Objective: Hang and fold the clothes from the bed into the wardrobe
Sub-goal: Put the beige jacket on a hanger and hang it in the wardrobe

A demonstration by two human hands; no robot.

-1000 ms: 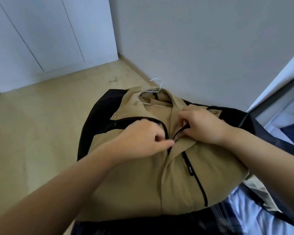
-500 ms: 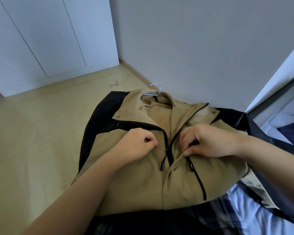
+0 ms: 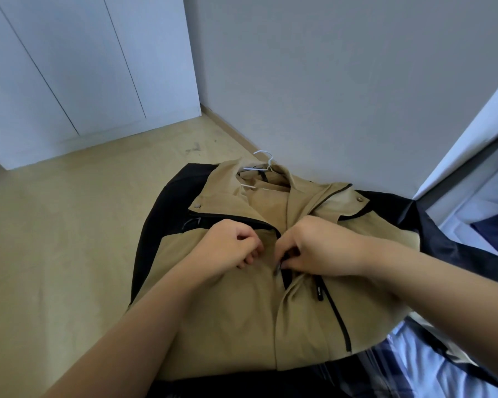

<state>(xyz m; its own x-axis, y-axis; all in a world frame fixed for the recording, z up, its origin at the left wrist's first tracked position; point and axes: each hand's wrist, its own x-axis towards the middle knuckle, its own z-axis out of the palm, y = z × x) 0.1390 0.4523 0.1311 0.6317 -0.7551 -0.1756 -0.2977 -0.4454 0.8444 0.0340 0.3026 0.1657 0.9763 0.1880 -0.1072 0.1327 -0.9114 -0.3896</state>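
Note:
A tan jacket with black sleeves (image 3: 236, 317) lies front-up over the corner of the bed, its collar pointing away from me. A white wire hanger (image 3: 263, 165) sits inside the collar, its hook sticking out at the top. My left hand (image 3: 227, 248) pinches the left front edge of the jacket beside the zip. My right hand (image 3: 316, 248) pinches the zip pull at the chest, where the two zip halves meet. Above my hands the jacket front lies open.
The white wardrobe (image 3: 78, 67) stands closed at the upper left across a stretch of beige floor (image 3: 55, 239). A grey wall (image 3: 342, 81) rises just behind the jacket. Blue checked bedding (image 3: 420, 369) and dark fabric (image 3: 454, 248) lie at the right.
My right hand has moved in from the right front panel to the zip pull at the centre. My left hand shifted a little toward it. The jacket stayed in place.

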